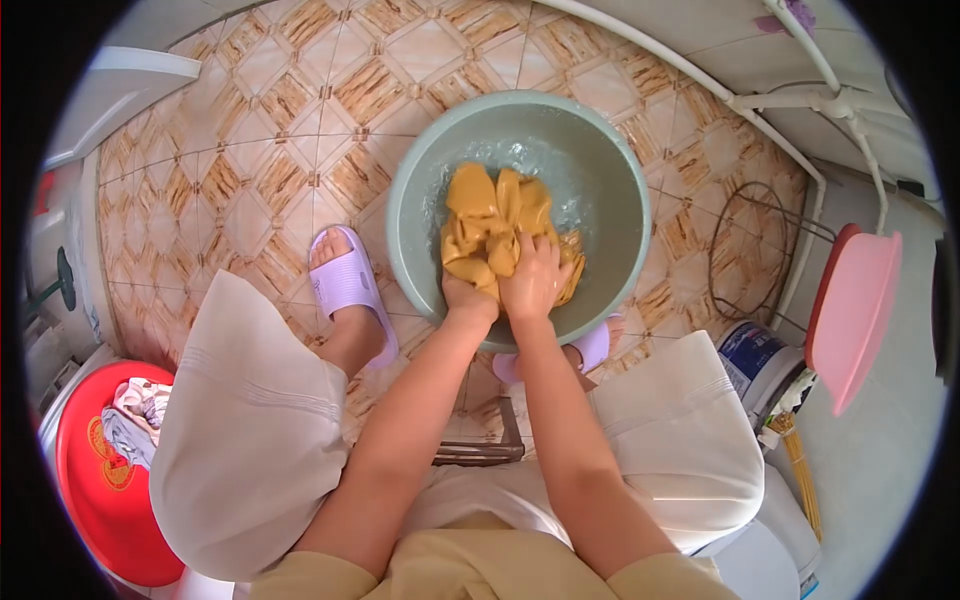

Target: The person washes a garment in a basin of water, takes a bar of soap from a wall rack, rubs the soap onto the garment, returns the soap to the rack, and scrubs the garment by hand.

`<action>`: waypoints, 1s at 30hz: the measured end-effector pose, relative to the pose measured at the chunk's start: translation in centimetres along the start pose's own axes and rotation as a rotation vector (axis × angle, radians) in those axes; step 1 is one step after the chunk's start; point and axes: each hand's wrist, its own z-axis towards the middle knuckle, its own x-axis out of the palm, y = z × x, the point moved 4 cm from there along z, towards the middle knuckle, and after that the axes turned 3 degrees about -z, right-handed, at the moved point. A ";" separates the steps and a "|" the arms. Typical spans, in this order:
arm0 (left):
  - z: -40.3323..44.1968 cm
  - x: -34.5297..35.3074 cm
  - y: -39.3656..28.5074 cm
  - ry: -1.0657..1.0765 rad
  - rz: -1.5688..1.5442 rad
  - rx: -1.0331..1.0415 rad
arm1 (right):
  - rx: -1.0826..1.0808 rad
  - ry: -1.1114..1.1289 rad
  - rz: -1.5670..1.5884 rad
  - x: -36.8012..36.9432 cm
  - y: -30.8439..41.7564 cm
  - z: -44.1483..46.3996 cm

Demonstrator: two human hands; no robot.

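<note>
A grey-green plastic basin [405,215] stands on the floor between my feet, with water in it. Bunched up inside lies a wet mustard-yellow cloth [475,195], perhaps a garment; its folds hide what kind. My left hand [468,296] grips the cloth's near left side, its fingers tucked under the folds. To its right, my right hand [535,278] bears down on the cloth from above, fingers curled into it. Both hands are close together near the basin's front wall.
Purple slippers [355,285] flank the basin. A red basin [110,500] holding some clothes stands at left. On the right are a pink basin [855,310], a labelled bucket [745,365], a wire rack [750,250] and white pipes [690,70] along the wall.
</note>
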 end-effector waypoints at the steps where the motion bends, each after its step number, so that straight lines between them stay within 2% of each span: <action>1: -0.1 -0.5 -0.3 -0.013 0.029 0.007 | -0.050 -0.103 -0.055 0.5 0.3 1.1; 6: -0.7 -2.4 -1.4 -0.096 0.080 0.035 | 0.028 0.025 -0.122 2.4 1.3 6.4; 8: -0.4 -2.0 -1.1 0.209 0.174 -0.030 | 0.159 0.271 -0.128 2.8 1.1 9.4; 9: -0.2 -1.9 -1.0 0.358 0.218 -0.065 | 0.228 0.276 0.028 5.6 -0.5 11.1; 12: -0.5 -2.3 -1.0 0.327 0.248 -0.048 | 0.266 0.334 0.069 -0.4 -0.1 12.4; 13: -0.4 -2.3 -1.2 0.328 0.244 -0.046 | 0.109 0.195 0.163 -3.0 0.4 11.4; 14: -0.4 -2.3 -1.4 0.343 0.278 -0.048 | 0.108 0.199 0.157 -4.2 -0.1 9.9; 16: -0.8 -2.2 -1.5 0.363 0.310 -0.053 | -0.244 0.044 0.146 -6.6 0.4 6.6; 17: -0.8 -2.6 -1.6 0.286 0.214 -0.032 | -0.244 0.045 0.146 -6.7 0.5 4.6; 19: -0.8 -3.2 -1.9 0.130 0.041 0.025 | -0.034 0.319 0.230 -4.2 0.8 1.0; 20: -0.9 -3.3 -1.8 0.081 0.028 0.042 | -0.030 0.318 0.233 -2.7 1.4 0.7; 22: -0.9 -2.8 -1.2 0.049 0.086 0.038 | -0.061 0.072 0.148 -0.9 2.3 0.1; 24: -0.9 -2.2 -0.9 0.072 0.197 0.017 | -0.077 0.040 0.140 0.7 2.4 1.7; 26: -0.7 -2.5 -1.0 0.108 0.288 0.010 | -0.048 0.053 -0.056 2.7 2.2 4.3; 28: -0.2 -3.6 -1.4 0.249 0.354 0.015 | -0.006 0.109 -0.053 3.4 2.2 7.2; 29: 0.5 -4.4 -1.4 0.443 0.295 -0.023 | 0.031 0.158 -0.055 3.6 2.0 8.5; 30: 0.4 -5.1 -1.4 0.439 0.300 -0.021 | 0.033 0.154 -0.051 3.7 1.5 9.6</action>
